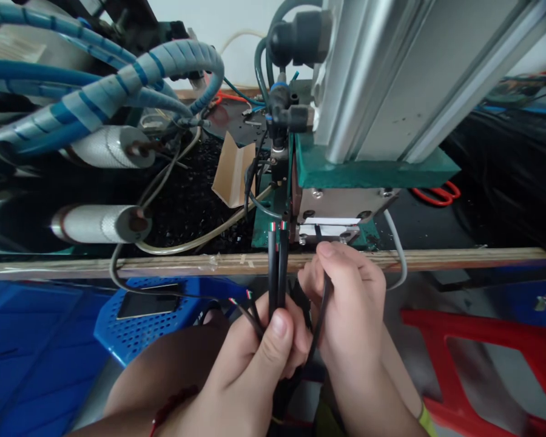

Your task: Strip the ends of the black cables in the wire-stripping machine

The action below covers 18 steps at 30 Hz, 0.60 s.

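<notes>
My left hand point(266, 346) is closed around several black cables point(276, 273), thumb on top. Their stripped ends point up and away, showing small red, white and green wire tips. Two of the ends lean out to the left. Between the thumb and fingers of my right hand point(350, 297) is a single black cable point(322, 303). Its far end reaches into the slot of the pneumatic press point(337, 206), at a white strip in the metal jaws. The lower part of this cable runs down behind my left hand.
Above the jaws rises the aluminium cylinder point(391, 79) on a green plate. Blue wrapped hoses point(118, 85) and white knurled cylinders point(102, 223) stand left. A folded cardboard piece point(234, 170) lies among black scraps. Red-handled scissors point(439, 194) lie right; blue point(141, 321) and red stools point(482, 340) stand below.
</notes>
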{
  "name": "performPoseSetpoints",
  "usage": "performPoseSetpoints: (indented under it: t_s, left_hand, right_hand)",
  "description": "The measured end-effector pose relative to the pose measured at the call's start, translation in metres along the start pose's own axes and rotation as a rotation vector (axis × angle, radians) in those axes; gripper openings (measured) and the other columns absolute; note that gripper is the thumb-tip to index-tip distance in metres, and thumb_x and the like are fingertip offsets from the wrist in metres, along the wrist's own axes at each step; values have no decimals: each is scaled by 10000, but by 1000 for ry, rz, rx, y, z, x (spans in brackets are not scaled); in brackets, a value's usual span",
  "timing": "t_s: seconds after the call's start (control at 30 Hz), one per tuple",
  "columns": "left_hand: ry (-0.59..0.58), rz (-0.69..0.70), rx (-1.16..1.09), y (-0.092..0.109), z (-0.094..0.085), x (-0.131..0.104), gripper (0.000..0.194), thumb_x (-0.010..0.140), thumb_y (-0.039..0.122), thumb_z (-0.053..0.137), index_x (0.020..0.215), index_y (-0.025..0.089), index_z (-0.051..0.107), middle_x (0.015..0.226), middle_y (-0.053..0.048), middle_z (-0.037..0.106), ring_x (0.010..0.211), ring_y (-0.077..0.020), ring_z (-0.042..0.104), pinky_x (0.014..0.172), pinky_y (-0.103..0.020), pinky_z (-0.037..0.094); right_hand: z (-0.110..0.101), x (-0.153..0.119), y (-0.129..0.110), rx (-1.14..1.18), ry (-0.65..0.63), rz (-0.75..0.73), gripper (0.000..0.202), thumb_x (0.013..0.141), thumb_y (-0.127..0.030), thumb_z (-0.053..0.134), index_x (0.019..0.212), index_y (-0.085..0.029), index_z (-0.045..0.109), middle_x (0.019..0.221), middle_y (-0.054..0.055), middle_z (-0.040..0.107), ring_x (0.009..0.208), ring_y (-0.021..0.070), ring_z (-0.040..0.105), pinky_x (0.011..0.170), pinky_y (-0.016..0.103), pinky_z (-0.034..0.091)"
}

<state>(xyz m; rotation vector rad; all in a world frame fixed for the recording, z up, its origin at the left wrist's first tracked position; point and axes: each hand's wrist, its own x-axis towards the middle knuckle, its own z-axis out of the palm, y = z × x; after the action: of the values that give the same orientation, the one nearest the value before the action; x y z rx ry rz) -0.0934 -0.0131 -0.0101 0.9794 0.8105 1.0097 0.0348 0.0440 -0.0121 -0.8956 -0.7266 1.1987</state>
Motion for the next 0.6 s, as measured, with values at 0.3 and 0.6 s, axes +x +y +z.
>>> performPoseSetpoints:
  t_s: [0.3,0.6]
  left_hand:
    - [-21,-5,-37,3,4,2,433,1136,579,508,900,245,651,748,31,437,701,-163,374,666,-338,308]
    - [-32,3,-63,2,3,4,407,1152,545,488,933,250,664,755,31,430,691,-163,364,656,-341,297]
  right_hand:
    - [2,0,-4,-35,44,53,485,982,-385,708,560,-242,517,504,-57,454,462,120,383,470,290,296]
    - [1,0,-5,-74,57,71,492,976,-401,701,558,-244,493,498,-63,430,454,117,368,466,286,294]
